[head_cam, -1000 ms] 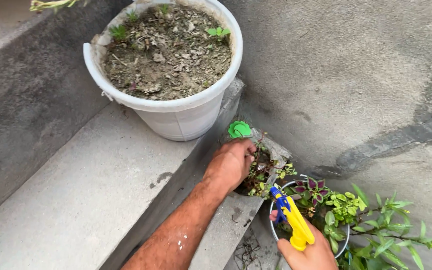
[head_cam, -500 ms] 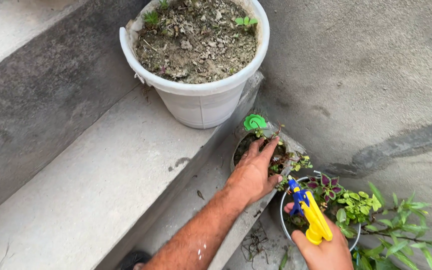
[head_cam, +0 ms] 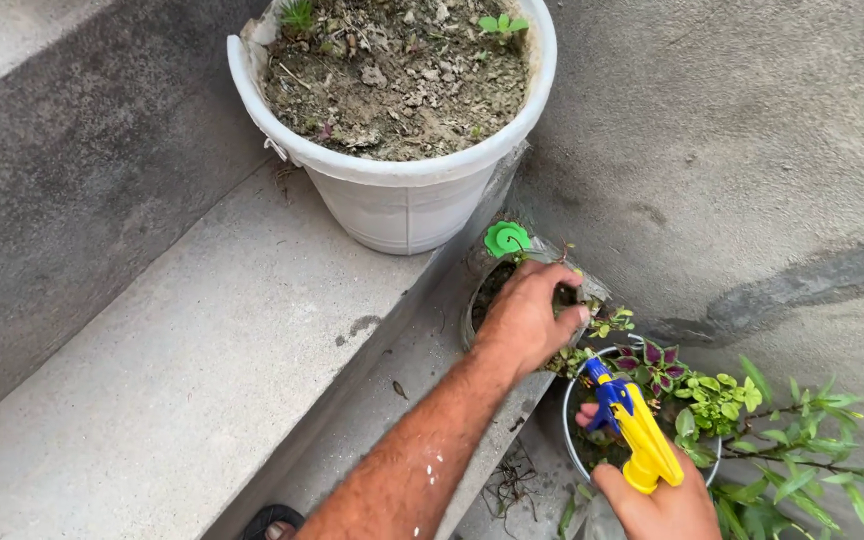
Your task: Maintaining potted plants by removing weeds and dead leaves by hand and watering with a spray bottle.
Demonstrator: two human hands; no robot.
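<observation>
My left hand [head_cam: 527, 318] rests palm down on a small pot [head_cam: 480, 288] of low green plants on a concrete step, fingers curled over the plants and the far rim. A green spiral piece [head_cam: 506, 239] sticks up at the pot's back edge. My right hand [head_cam: 662, 505] grips a yellow and blue spray bottle head [head_cam: 632, 425], nozzle pointing up-left over a white round pot [head_cam: 569, 450] with purple and green leaves [head_cam: 657, 368]. The bottle's body is hidden below the frame.
A large white bucket [head_cam: 402, 205] of dry soil with a few sprouts stands on the upper step. A grey concrete wall [head_cam: 732, 150] rises on the right. Leafy green stems [head_cam: 802, 450] spread at lower right. A dark sandal [head_cam: 270, 520] shows at the bottom.
My left hand has curled its fingers down over the small pot's plants after lying spread over them. The sprayer has shifted slightly right and down.
</observation>
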